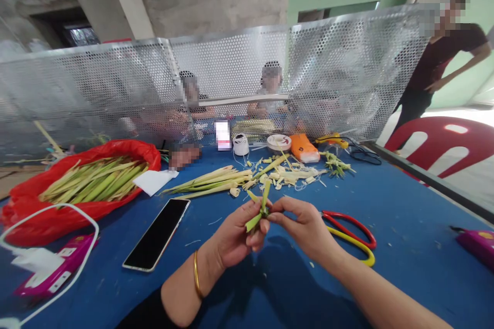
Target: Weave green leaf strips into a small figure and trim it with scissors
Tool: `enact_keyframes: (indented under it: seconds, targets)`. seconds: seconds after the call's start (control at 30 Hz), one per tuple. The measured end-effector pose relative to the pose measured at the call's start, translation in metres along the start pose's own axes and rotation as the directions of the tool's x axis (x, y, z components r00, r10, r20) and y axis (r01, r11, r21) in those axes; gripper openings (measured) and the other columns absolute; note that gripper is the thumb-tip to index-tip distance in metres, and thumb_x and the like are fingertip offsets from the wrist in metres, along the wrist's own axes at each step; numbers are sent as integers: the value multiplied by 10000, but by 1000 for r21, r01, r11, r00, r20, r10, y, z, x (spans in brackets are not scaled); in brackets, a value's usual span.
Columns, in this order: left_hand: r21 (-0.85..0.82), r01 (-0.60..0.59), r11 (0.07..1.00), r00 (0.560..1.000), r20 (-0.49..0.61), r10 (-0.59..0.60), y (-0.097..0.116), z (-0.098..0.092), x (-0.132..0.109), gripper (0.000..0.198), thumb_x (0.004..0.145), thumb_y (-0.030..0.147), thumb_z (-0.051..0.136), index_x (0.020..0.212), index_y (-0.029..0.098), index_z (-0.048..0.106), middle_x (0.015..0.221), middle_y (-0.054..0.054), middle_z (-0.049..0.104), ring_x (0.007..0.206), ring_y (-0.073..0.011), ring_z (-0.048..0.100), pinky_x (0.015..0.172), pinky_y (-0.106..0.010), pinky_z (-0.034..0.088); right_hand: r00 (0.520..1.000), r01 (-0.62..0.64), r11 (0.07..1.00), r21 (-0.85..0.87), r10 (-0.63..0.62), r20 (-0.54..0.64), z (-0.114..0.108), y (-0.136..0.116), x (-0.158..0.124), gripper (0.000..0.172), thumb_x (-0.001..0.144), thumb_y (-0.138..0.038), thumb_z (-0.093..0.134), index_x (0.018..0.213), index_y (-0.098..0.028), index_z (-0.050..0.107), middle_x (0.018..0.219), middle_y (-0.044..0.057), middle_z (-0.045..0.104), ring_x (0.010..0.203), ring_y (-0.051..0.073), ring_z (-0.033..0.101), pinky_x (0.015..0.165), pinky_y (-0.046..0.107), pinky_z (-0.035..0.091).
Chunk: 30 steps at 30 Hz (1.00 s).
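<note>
Both hands meet over the blue table [405,226], working a small folded piece of green palm leaf strips [259,211]. My left hand [235,234], with a gold bangle on the wrist, is closed around the lower part of the strips. My right hand [304,223] pinches the strips from the right with thumb and forefinger. Red and yellow handled scissors [353,236] lie on the table just right of my right hand.
A red bag [34,216] holds several leaf strips at the left. A black phone [158,234], a pink charger with white cable [57,267], loose strips and cuttings [239,177], tape, an orange box [304,148] and a glue gun lie around. Behind the perforated metal screen [116,87] sit people; another stands at right by a red chair.
</note>
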<state>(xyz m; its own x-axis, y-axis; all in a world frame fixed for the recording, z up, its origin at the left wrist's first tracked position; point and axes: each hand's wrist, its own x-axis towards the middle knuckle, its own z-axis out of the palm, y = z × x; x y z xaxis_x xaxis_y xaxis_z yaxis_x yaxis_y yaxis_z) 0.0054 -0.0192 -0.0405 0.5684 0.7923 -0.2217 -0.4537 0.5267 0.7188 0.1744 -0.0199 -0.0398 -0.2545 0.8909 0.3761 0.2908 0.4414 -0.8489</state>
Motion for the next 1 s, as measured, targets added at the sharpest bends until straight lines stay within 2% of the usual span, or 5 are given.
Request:
enact_keyframes:
  seconds: [0.13,0.3,0.5,0.83,1.0]
  targets:
    - [-179,65,982,997,-39,-73,3,2,-3,75,874,200,577,881,136,615,550,65,466,326,15,256,370,-130,206,988,150,977,-154,-153,-11,-5,-2,0,182,864,-258,572,697,-215,632,663,6,639,685,167,575,682,288,432]
    - [-176,13,984,989,-141,-38,4,6,-1,89,842,67,536,789,118,586,482,88,389,307,26,198,361,-132,147,969,236,937,-257,-248,-14,-2,0,-2,205,883,-227,548,682,-224,585,629,-7,616,635,158,553,853,352,435]
    - [-150,21,988,983,-176,-48,7,6,-1,58,812,86,567,785,134,551,471,87,421,311,18,253,368,-127,171,980,189,958,-217,-199,-22,-1,8,1,185,866,-240,577,683,-232,601,631,-20,626,629,154,567,962,388,398]
    - [303,-84,949,993,-55,105,1,5,3,343,771,416,694,968,194,523,470,85,507,313,-40,346,370,-166,320,991,-59,974,218,31,132,1,0,1,256,855,-376,579,735,-204,726,749,45,721,802,224,658,865,394,469]
    - [434,-60,899,997,-10,71,7,4,-3,440,766,400,694,1104,163,543,562,29,594,398,-81,501,377,-167,357,996,72,997,-11,-71,47,0,-6,-3,181,811,-287,651,637,-249,679,685,-4,705,739,197,655,1074,473,306]
